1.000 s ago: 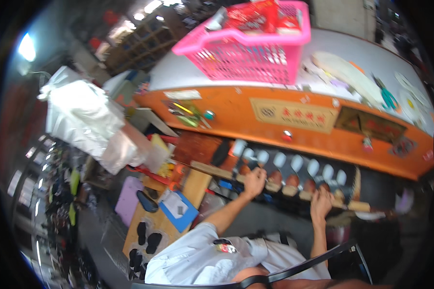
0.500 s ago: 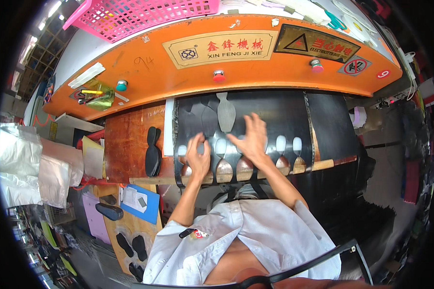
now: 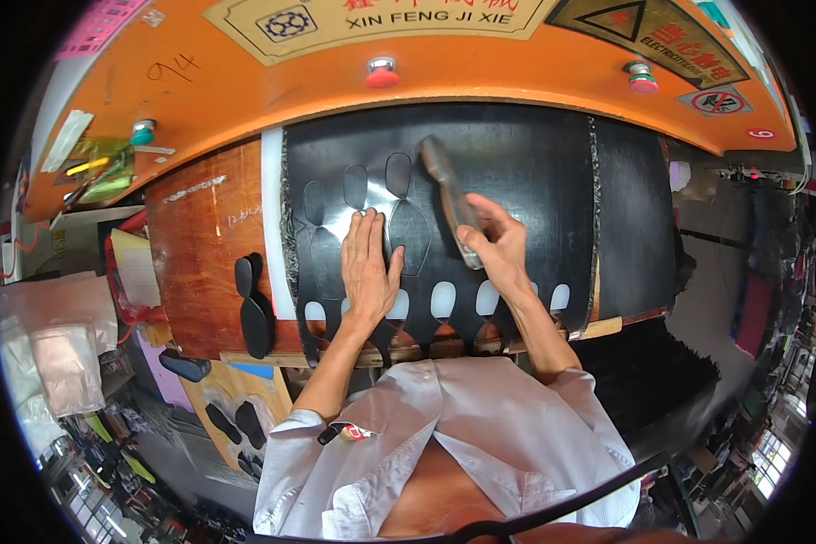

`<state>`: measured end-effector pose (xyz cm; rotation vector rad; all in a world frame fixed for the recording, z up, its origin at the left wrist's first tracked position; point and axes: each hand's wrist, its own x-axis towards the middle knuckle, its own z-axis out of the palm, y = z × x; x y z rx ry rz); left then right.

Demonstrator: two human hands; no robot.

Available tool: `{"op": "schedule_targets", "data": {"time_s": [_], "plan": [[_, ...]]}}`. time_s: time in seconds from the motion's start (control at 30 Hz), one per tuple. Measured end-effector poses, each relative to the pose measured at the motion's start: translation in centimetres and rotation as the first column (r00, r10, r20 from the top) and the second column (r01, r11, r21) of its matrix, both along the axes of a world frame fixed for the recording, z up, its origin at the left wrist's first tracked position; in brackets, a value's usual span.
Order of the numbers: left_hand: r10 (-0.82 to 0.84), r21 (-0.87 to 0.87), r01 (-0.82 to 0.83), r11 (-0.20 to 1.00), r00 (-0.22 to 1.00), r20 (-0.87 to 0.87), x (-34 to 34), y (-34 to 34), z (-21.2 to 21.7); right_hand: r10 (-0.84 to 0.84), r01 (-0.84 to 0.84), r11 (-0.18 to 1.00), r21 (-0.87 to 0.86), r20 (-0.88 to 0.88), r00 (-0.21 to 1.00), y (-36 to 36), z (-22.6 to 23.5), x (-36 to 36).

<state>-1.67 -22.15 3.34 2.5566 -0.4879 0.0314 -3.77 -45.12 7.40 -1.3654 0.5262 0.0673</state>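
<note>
A black sheet covers the middle of the work surface, with sole-shaped outlines cut into its left part. Flat on those outlines rests my left hand, fingers stretched out and holding nothing. My right hand grips a sole-shaped cutting die by its near end; the die stands tilted over the sheet and is smeared by motion. Sole-shaped openings along the sheet's near edge show a white layer beneath. To the left, a small stack of black soles lies on a reddish-brown board.
An orange machine beam spans the far side, bearing a red push button and a green one. Another black sheet lies on the right. Dark material hangs below the near right edge. Clear plastic bags are at left.
My right hand has taken hold of the die, which lay on the sheet before, and tilted it. My left hand has moved forward and flattened on the sheet. The view has shifted nearer.
</note>
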Motion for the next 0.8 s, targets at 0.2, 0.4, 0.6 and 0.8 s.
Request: {"op": "schedule_targets", "data": {"time_s": [0.2,0.4,0.6,0.8], "plan": [[0.004,-0.065,-0.006,0.998,0.999,-0.036,1.1,-0.2,0.5,0.182,0.113,0.478,-0.871,0.224,0.957,1.7,-1.6,-1.4],[0.089,-0.355,-0.053,0.933,0.992,0.086,-2.6,2.4,1.2,0.185,0.185,0.354,-0.917,0.262,0.947,3.2,-4.1,1.0],[0.061,-0.596,-0.043,0.802,0.998,0.009,-8.8,2.2,-1.6,0.176,0.181,0.508,-0.842,0.307,0.935,-1.5,-3.0,4.5],[0.114,-0.390,-0.025,0.920,0.972,0.206,-2.6,-0.7,-3.7,-0.313,0.713,0.572,-0.405,0.696,0.646,-12.3,3.1,7.5]]}}
